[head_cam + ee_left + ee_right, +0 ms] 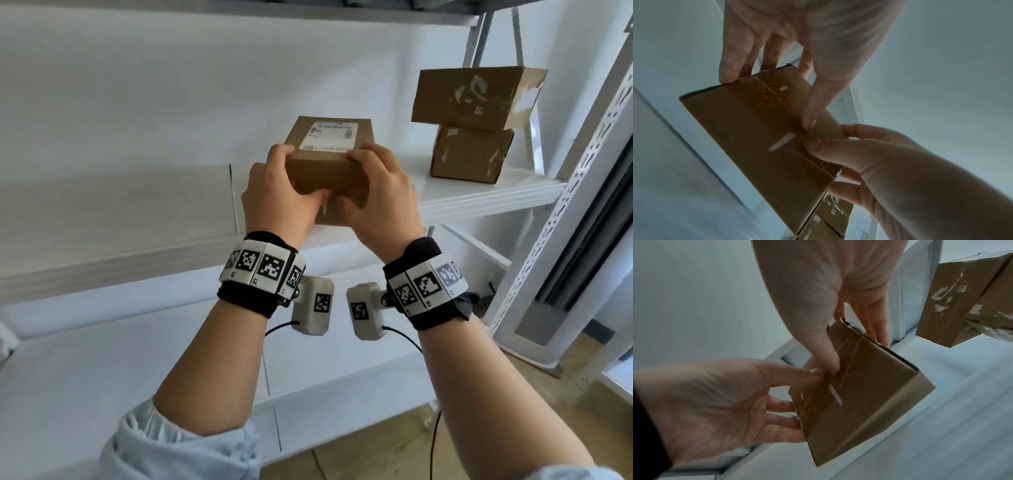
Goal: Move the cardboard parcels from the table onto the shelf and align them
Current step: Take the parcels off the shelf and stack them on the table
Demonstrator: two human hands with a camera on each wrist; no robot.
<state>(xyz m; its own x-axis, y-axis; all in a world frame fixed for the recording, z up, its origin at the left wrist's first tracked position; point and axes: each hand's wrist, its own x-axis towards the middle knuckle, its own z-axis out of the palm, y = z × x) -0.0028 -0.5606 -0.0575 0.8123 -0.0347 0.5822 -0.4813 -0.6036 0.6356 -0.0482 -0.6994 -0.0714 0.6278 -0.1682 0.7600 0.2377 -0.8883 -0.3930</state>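
Note:
Both hands grip one brown cardboard parcel point(327, 171) with a white label on top, at the front edge of the white shelf board point(479, 195). My left hand point(275, 195) holds its left end, fingers curled over the top edge and thumb on the near face. My right hand point(378, 195) holds the right end the same way. The left wrist view shows the parcel's taped near face point(756, 138), and the two thumbs almost meet on it. In the right wrist view the parcel point(859, 394) is above the board; contact cannot be told. Two parcels are stacked to the right, upper point(476, 97) on lower point(472, 154).
The upper stacked parcel sits skewed on the lower one. A perforated white shelf upright point(582, 192) stands at the right. Another shelf board point(239, 10) runs overhead and a lower one point(137, 377) below. White wall point(137, 102) lies behind, with bare board left of the held parcel.

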